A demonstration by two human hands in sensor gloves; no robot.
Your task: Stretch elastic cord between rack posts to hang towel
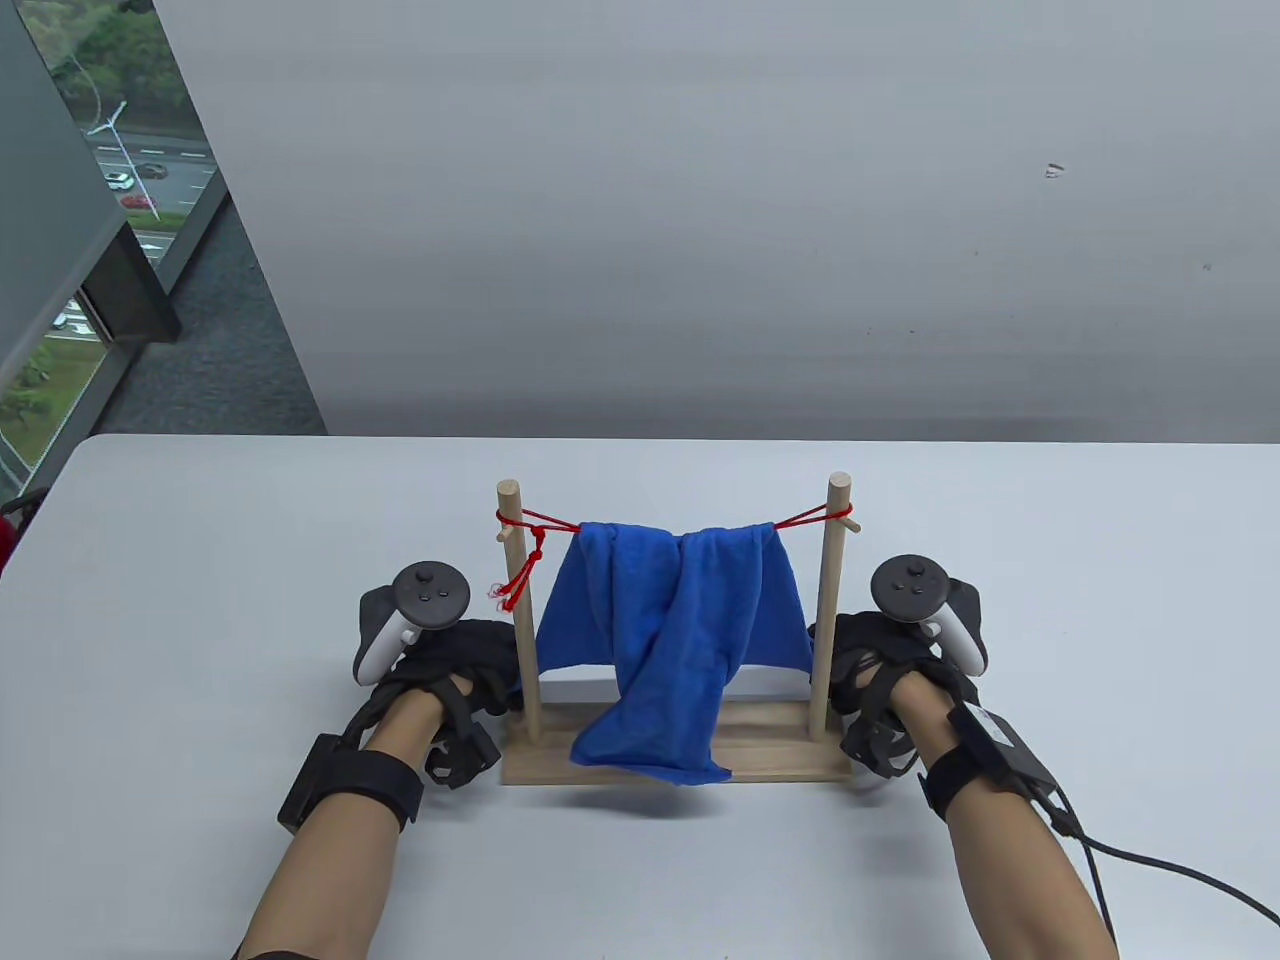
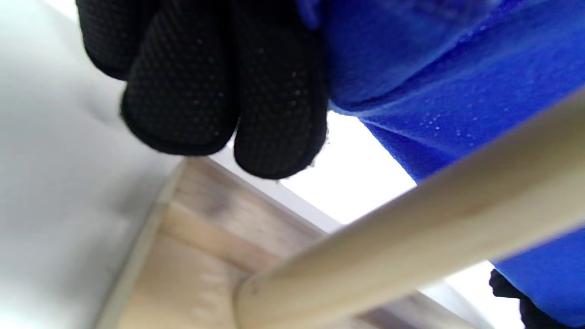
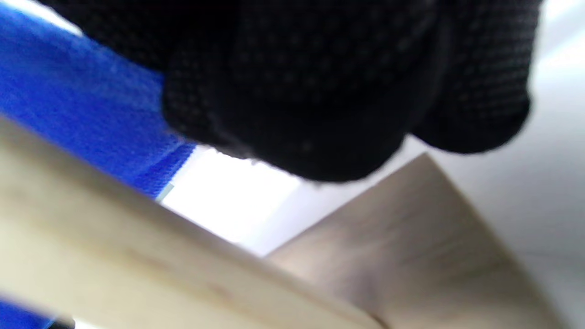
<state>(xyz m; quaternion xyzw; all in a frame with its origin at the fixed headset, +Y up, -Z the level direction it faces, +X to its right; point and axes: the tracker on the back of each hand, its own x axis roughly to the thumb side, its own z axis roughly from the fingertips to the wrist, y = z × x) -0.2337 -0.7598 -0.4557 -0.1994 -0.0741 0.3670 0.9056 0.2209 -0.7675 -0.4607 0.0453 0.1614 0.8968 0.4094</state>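
Note:
A wooden rack (image 1: 780, 762) stands on the table with two upright posts, left (image 1: 520, 610) and right (image 1: 830, 600). A red cord (image 1: 545, 520) is tied between the post tops, and its loose knotted end hangs by the left post. A blue towel (image 1: 670, 620) is draped over the cord, bunched in the middle. My left hand (image 1: 495, 680) is low beside the left post. In the left wrist view its fingers (image 2: 228, 91) lie against the towel's edge (image 2: 457, 91), with the post (image 2: 411, 237) just below. My right hand (image 1: 845, 660) is low beside the right post. Its fingers (image 3: 320, 91) are blurred, close to the towel (image 3: 82, 105) and the post (image 3: 114, 256).
The rack stands near the front middle of the white table (image 1: 200, 600). A black cable (image 1: 1150, 860) trails from my right wrist toward the right edge. A grey wall rises behind the table's far edge, and a window is at far left.

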